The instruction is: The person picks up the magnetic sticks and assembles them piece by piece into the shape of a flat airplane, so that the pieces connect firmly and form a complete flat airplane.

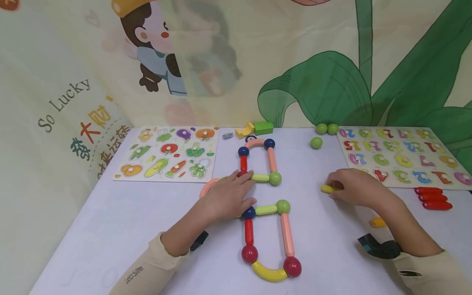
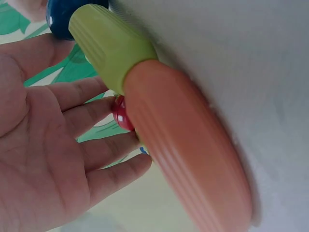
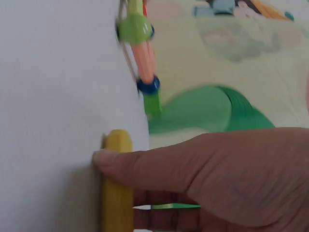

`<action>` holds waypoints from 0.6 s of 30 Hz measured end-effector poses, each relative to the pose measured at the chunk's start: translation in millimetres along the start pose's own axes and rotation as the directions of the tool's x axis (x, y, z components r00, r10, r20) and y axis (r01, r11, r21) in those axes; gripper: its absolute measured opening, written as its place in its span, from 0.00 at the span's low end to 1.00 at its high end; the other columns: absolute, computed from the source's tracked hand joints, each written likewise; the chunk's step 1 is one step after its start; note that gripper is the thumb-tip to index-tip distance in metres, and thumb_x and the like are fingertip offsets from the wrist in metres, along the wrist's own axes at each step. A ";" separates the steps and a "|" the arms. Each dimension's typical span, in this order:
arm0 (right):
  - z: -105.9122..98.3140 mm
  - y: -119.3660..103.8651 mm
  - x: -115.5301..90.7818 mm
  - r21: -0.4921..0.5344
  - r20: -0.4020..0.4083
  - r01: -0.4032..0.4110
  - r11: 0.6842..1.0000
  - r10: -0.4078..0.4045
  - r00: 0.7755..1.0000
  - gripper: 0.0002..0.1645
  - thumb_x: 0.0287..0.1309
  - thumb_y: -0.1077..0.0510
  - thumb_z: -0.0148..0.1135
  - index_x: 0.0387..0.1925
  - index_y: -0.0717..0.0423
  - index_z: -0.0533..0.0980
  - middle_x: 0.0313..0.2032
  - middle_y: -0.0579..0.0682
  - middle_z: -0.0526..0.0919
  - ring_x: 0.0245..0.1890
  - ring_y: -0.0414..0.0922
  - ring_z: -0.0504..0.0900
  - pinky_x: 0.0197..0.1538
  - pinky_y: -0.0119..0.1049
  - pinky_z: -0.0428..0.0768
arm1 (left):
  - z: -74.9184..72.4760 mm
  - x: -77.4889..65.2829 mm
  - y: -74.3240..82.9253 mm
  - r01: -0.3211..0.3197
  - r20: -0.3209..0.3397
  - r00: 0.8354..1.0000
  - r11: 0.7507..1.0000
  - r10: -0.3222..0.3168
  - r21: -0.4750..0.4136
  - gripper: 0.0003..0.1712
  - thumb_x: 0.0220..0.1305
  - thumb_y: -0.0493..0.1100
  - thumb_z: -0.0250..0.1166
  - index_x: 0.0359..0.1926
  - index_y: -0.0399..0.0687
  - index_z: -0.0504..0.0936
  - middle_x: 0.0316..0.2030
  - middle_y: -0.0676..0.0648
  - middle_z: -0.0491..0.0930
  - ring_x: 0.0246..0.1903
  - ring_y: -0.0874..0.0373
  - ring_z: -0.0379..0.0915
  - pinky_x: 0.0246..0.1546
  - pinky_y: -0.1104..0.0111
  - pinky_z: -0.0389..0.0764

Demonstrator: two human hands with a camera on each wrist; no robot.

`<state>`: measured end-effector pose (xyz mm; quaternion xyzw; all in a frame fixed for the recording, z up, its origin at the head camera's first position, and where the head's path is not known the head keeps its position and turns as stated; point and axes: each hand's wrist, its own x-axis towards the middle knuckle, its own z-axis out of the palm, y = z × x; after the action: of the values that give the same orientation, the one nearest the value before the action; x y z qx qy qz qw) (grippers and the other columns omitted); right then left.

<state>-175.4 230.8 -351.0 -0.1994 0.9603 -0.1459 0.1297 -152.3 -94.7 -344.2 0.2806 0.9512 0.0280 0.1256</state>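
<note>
Sticks and balls of a magnetic building set form two linked loops on the table. My left hand (image 1: pixel 225 200), fingers extended, rests over the middle of this figure. Its fingertips reach the red ball (image 2: pixel 122 115), with the thumb at the blue ball (image 2: pixel 72 19). A light-green stick (image 2: pixel 108 50) and a curved salmon stick (image 2: pixel 186 140) run past that hand, which partly hides them from above. Off to the right, my right hand (image 1: pixel 355 187) pinches a yellow building stick (image 3: pixel 117 205) between thumb and fingers, low over the table.
Red sticks (image 1: pixel 433 198) and an orange piece (image 1: pixel 377 222) lie near my right forearm. Number board (image 1: pixel 402 159) stands back right, vegetable board (image 1: pixel 166 153) back left. Green balls (image 1: pixel 316 142) and a green block (image 1: pixel 264 128) are by the curtain (image 1: pixel 236 110).
</note>
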 end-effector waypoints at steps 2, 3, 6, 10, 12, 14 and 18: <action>5.2 -14.6 12.7 -0.006 -0.038 0.029 1.000 -0.029 0.999 0.14 0.44 0.59 0.70 0.37 0.56 0.80 0.28 0.43 0.78 0.29 0.43 0.72 0.34 0.38 0.75 | -0.1 0.1 0.4 0.000 0.004 1.000 1.000 0.000 0.000 0.34 0.60 0.60 0.54 0.65 0.53 0.63 0.67 0.51 0.52 0.64 0.44 0.46 0.56 0.55 0.63; 7.5 -21.4 19.0 -0.010 -0.053 0.043 0.999 -0.043 0.998 0.15 0.44 0.59 0.70 0.37 0.57 0.80 0.28 0.44 0.78 0.29 0.43 0.72 0.35 0.39 0.75 | -0.2 0.3 0.7 0.000 0.005 1.000 1.000 0.000 -0.001 0.35 0.60 0.60 0.54 0.65 0.53 0.62 0.67 0.51 0.52 0.65 0.44 0.46 0.56 0.55 0.63; 14.6 -39.5 37.3 -0.025 -0.103 0.070 0.997 -0.072 0.992 0.15 0.44 0.60 0.69 0.38 0.57 0.81 0.29 0.45 0.79 0.29 0.42 0.73 0.36 0.39 0.76 | -0.2 1.1 1.8 -0.001 0.009 1.000 1.000 0.001 -0.003 0.35 0.60 0.61 0.54 0.65 0.53 0.62 0.67 0.51 0.52 0.65 0.44 0.45 0.57 0.54 0.62; 21.3 -59.1 54.8 -0.046 -0.153 0.122 0.991 -0.128 0.980 0.13 0.45 0.61 0.69 0.37 0.55 0.81 0.29 0.45 0.78 0.30 0.42 0.74 0.36 0.37 0.76 | 0.7 2.2 3.0 0.004 0.016 1.000 1.000 -0.004 -0.004 0.36 0.59 0.62 0.54 0.66 0.53 0.61 0.67 0.52 0.52 0.65 0.44 0.45 0.58 0.54 0.60; 23.3 -65.0 57.4 -0.056 -0.173 0.136 0.989 -0.144 0.974 0.12 0.45 0.62 0.69 0.36 0.54 0.82 0.29 0.45 0.78 0.31 0.42 0.75 0.36 0.37 0.76 | 1.2 2.6 3.2 0.005 0.018 1.000 1.000 -0.005 -0.003 0.36 0.59 0.62 0.54 0.66 0.53 0.61 0.67 0.52 0.52 0.65 0.44 0.44 0.58 0.54 0.59; 22.8 -66.5 54.3 -0.066 -0.181 0.131 0.989 -0.141 0.973 0.12 0.45 0.62 0.69 0.37 0.54 0.82 0.30 0.46 0.79 0.32 0.42 0.75 0.36 0.38 0.77 | 1.7 2.9 3.4 0.004 0.017 1.000 1.000 -0.004 -0.001 0.37 0.59 0.62 0.54 0.66 0.53 0.61 0.67 0.52 0.52 0.65 0.44 0.44 0.59 0.54 0.59; 11.4 -55.7 30.0 -0.071 -0.135 0.087 0.994 -0.096 0.986 0.12 0.46 0.59 0.68 0.37 0.53 0.81 0.32 0.46 0.79 0.32 0.43 0.75 0.36 0.40 0.77 | 1.7 2.4 3.3 0.004 0.013 1.000 1.000 -0.004 0.004 0.38 0.58 0.64 0.54 0.66 0.53 0.61 0.67 0.51 0.51 0.65 0.44 0.44 0.58 0.54 0.59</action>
<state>-179.3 166.7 -348.8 -0.2369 0.9610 -0.1337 0.0494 -152.1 -90.7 -345.9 0.2793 0.9509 0.0242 0.1311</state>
